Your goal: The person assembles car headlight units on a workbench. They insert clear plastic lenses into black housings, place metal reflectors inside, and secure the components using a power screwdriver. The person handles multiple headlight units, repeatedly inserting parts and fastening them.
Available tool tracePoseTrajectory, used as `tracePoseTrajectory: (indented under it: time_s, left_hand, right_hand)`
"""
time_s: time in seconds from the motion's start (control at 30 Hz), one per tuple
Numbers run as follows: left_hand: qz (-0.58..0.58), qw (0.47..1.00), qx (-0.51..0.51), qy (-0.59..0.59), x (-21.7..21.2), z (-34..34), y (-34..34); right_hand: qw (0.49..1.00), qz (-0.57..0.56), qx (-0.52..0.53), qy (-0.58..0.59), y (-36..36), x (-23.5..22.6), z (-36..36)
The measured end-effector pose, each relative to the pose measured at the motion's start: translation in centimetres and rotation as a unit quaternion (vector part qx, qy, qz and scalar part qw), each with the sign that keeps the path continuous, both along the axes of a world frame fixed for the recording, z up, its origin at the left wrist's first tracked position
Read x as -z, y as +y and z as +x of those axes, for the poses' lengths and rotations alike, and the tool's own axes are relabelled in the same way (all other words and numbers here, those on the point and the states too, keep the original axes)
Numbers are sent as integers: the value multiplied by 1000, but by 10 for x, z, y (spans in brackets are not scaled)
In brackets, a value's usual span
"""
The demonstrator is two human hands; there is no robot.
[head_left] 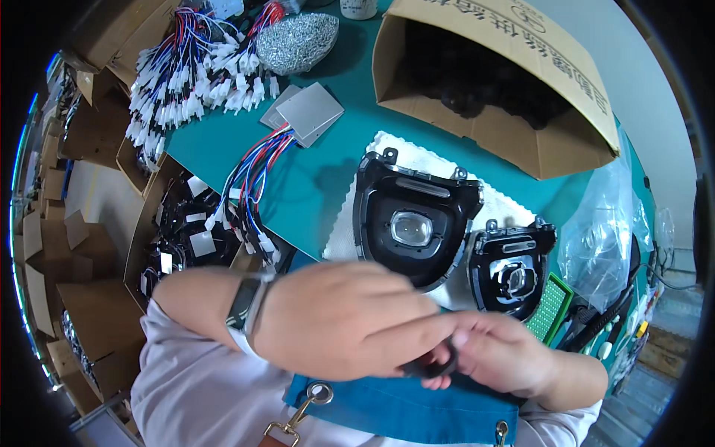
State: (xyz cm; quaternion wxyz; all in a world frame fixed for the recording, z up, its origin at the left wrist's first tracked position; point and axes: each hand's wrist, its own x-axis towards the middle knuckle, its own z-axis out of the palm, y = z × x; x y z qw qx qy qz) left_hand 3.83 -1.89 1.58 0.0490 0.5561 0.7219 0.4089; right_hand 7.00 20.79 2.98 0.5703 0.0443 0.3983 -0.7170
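Observation:
Both my hands meet close to my chest, below the table edge. My left hand (335, 320), with a watch on the wrist, pinches a small dark curved part (430, 366) together with my right hand (500, 350). The part is blurred and mostly hidden by fingers. Just beyond my hands, two black headlamp housings lie on a white cloth (417, 153): a larger one with a clear lens (412, 221) and a smaller one (512, 273) to its right.
An open cardboard box (514, 82) with dark parts stands at the back. Wire harness bundles (194, 74), a silver mesh bag (298, 41), grey metal plates (305, 113), a clear plastic bag (603, 238), a green pad (551, 307). Cartons of parts (182, 238) stand left.

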Motion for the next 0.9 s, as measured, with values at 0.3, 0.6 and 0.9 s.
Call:
tracePoseTrajectory:
  time_s: [0.3,0.6,0.9]
  left_hand:
    - [32,981,-191,27,26,17,-14]
    - [-40,966,-232,108,36,-7,-31]
    - [-10,978,-196,75,58,-11,-25]
  right_hand:
    - [593,180,-33,784,-23,7,-10]
    - [508,301,-46,805,-20,-8,-49]
    - [510,316,-115,792,-24,16,-62]
